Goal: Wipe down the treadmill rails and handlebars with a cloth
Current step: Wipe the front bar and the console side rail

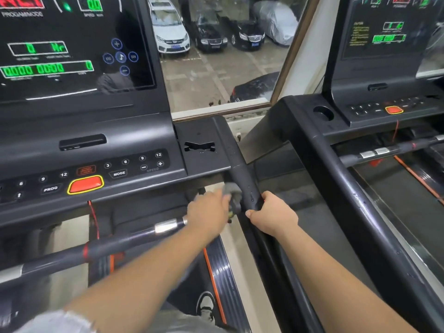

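A black treadmill console (84,140) with green readouts stands left of a thick black side rail (242,179) that slopes down toward the viewer. Left of the rail and lower, a dark crossbar handlebar with a silver sensor band (120,239) runs across. The right hand (271,216) wraps round the rail, thumb on top. The left hand (209,210), motion-blurred, clutches a small grey cloth (234,192) against the rail's inner side. The cloth looks soft and light, best bunched in the palm; the rail seems rigid, smooth, probably slick.
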The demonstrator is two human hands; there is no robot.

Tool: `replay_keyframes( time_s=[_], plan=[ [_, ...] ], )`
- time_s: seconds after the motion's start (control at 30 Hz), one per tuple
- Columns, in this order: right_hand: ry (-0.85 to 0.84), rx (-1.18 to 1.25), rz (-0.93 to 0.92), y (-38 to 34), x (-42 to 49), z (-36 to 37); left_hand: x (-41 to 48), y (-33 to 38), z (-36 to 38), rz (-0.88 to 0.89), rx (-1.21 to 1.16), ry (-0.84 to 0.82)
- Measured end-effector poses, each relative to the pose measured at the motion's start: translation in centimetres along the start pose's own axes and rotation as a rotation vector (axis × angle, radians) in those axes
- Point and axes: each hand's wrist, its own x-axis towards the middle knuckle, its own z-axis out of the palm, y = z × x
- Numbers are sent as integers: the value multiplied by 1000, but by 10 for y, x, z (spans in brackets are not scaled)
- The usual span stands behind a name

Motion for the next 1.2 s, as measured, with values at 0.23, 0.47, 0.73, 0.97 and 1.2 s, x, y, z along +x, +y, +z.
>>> replay_keyframes(
  time_s=[0.23, 0.47, 0.73, 0.97, 1.2],
  plan=[
    [225, -156, -399, -12, -18, 17, -107, -45, 47, 360, -119, 94],
    [22, -391, -619, -62, -6, 37, -113, -85, 47, -1097, -1757, -7],
    [-4, -346, -542, -68, 1, 38, -68, -20, 31, -1000, -2251, -52],
    [250, -29, -562, -20, -6, 7, -66, -24, 28, -963, -2159, -129],
    [50, 110, -209, 0, -1, 5, -71, -4, 16, -956, -2243, -100]
  ],
)
